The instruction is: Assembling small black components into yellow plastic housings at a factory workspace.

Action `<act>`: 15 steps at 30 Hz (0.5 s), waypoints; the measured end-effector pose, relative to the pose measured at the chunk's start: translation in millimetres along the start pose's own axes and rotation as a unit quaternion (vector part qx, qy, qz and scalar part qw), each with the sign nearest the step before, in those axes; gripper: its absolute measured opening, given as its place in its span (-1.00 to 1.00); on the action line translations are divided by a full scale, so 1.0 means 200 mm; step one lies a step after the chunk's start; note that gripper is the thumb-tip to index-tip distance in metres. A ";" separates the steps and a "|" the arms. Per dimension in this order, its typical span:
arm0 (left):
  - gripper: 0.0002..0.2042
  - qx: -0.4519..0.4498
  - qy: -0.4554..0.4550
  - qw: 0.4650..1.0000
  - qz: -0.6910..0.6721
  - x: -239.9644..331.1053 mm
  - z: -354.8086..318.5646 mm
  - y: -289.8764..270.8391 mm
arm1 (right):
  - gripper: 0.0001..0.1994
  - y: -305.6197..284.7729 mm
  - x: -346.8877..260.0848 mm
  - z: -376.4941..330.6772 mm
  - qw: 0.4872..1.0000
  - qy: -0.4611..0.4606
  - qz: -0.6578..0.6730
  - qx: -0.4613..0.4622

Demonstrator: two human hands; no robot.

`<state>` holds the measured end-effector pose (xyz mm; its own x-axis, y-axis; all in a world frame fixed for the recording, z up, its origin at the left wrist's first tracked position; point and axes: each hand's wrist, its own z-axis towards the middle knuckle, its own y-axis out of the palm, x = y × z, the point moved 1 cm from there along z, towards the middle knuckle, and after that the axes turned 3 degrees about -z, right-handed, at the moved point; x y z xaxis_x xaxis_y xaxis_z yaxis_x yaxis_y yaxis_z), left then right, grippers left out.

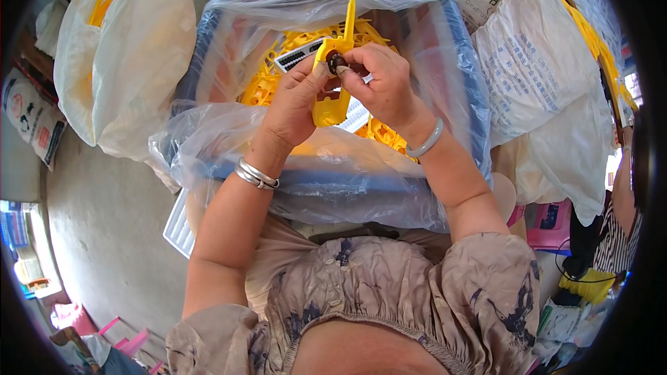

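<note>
Yellow part: a yellow plastic toy piece (332,90) with a thin upright stalk, held above the blue crate, roughly at its middle.
Left hand: the left hand (295,101) is closed around the piece's lower body, thumb up by its top.
Right hand: the right hand (382,83) pinches a small dark round part (337,62) against the top of the piece, fingertips curled in.
Crate: the blue crate (462,90) is lined with a clear plastic bag (326,167) and holds a heap of yellow plastic parts (274,76).
Edges: the bag's loose film rises above the crate rim on all sides; the near rim lies just under both wrists.
Open room: white sacks (535,62) press against the crate's right side, and a white bag (125,55) stands near its left; bare grey floor (104,222) lies open at lower left.
</note>
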<state>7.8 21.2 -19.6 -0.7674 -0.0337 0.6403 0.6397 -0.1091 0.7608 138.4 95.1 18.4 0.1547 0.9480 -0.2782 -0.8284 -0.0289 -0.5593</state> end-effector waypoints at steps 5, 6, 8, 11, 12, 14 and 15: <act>-0.71 0.000 -0.017 0.998 -0.053 0.01 0.00 0.02 | -0.86 -0.03 -0.01 0.01 0.933 0.269 0.234 -0.049; -0.70 0.014 -0.012 0.999 -0.046 0.01 0.00 0.04 | -0.85 -0.04 -0.01 0.01 0.911 0.302 0.274 -0.061; -0.68 0.023 -0.007 1.000 -0.016 0.02 -0.01 0.06 | -0.85 -0.04 -0.01 0.00 0.907 0.305 0.285 -0.051; -0.65 0.036 0.009 0.999 0.020 0.02 0.00 0.05 | -0.86 -0.04 -0.02 0.00 0.907 0.298 0.296 -0.037; -0.63 0.040 0.019 0.999 0.025 0.01 0.00 0.04 | -0.86 -0.04 -0.02 0.00 0.910 0.288 0.296 -0.033; -0.63 0.031 0.019 0.999 0.035 0.01 -0.01 0.04 | -0.86 -0.03 -0.03 0.00 0.908 0.297 0.294 -0.035; -0.63 0.022 0.017 0.999 0.046 0.01 -0.01 0.04 | -0.86 -0.02 -0.03 0.00 0.905 0.306 0.293 -0.037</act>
<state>11.5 18.8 -12.6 -0.7055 -0.0761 0.7046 0.7086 -0.0602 0.7030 141.2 89.5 22.7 -0.0105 0.4110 -0.9116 -0.8298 -0.5123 -0.2214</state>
